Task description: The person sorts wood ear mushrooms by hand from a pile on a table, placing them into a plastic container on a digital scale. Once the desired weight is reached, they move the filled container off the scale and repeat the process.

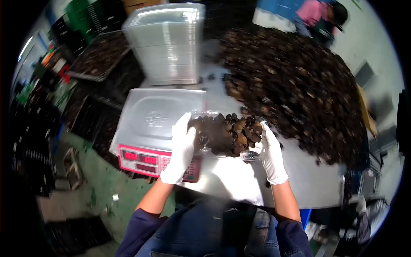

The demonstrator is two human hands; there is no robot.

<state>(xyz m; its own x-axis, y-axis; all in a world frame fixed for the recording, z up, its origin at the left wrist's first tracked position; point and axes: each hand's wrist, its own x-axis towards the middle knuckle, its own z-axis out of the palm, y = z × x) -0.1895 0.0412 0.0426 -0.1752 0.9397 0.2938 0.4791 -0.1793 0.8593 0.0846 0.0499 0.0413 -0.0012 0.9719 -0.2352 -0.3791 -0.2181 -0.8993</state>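
Note:
Both of my hands wear white gloves and hold a clear plastic tray (206,150) filled with dark brown, mushroom-like pieces (239,135). My left hand (183,147) grips the tray's left side, over the right edge of a scale (160,113). On the tray's right side is my right hand (272,152), its fingers closed round the edge. The scale has a flat silver plate and a red front panel with lit digits. A large heap of dark pieces (295,90) lies on the metal table (317,184) to the right.
Behind the scale stands a tall stack of clear trays (169,47). Flat crates (100,55) with dark pieces are at the left. A person in pink (314,15) is beyond the heap. Near the lower right edge, another gloved hand (361,204) shows.

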